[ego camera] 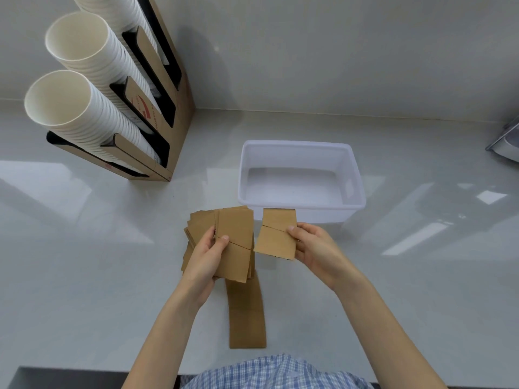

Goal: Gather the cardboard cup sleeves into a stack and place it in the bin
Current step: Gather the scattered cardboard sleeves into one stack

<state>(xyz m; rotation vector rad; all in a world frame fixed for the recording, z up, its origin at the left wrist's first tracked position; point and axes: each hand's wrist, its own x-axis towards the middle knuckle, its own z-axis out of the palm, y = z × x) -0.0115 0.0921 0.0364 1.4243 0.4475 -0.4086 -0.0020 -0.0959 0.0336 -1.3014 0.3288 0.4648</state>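
My left hand [206, 258] grips a fanned stack of brown cardboard cup sleeves [234, 228] just above the counter, thumb on the top sleeve. My right hand [311, 245] pinches a single flat sleeve [276, 234] by its right edge, held close beside the stack with a narrow gap between them. One more sleeve [247, 315] lies flat on the counter below the stack, its upper end hidden under it. The white plastic bin [302, 146] stands just behind both hands with nothing inside.
A cardboard cup dispenser [157, 113] with tall stacks of white paper cups [81, 110] stands at the back left. A metal object [505, 141] shows at the right edge. The counter's front edge [84, 373] runs along the bottom, by my checked shirt.
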